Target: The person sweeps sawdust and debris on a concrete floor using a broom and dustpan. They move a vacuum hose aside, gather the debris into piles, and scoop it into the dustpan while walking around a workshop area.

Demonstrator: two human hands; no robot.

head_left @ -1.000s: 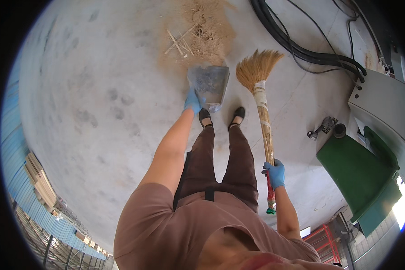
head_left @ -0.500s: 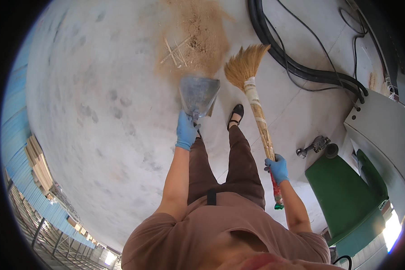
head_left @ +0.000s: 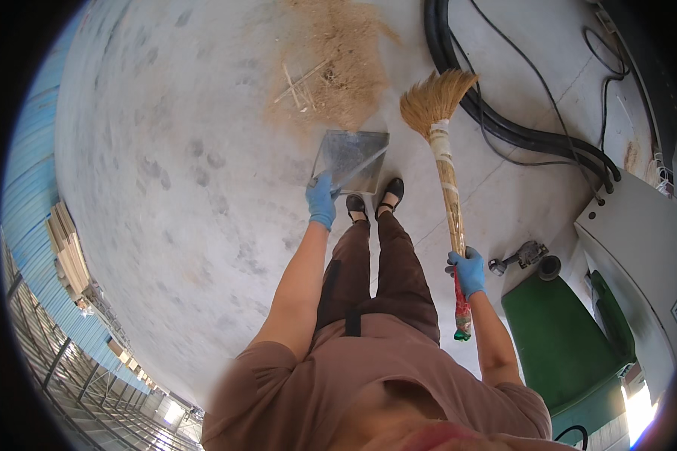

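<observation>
My left hand, in a blue glove, is closed round the handle of a grey metal dustpan. The pan is just ahead of my shoes, its front edge at the near side of a heap of sawdust. Thin pale sticks lie at the heap's left. Off to the right, my gloved right hand grips a long straw broom near its red-wrapped lower end. Its bristles point away from me, right of the sawdust and beside the black hose; whether they touch the floor I cannot tell.
Thick black hoses and thinner cables run over the floor into a grey cabinet at right. Near it are a green chair and a metal fitting. Stacked boards stand far left.
The dustpan has moved right and turned, now showing its flat face. My left foot has come up beside the right one. The broom has shifted right, bristles reaching over toward the hose.
</observation>
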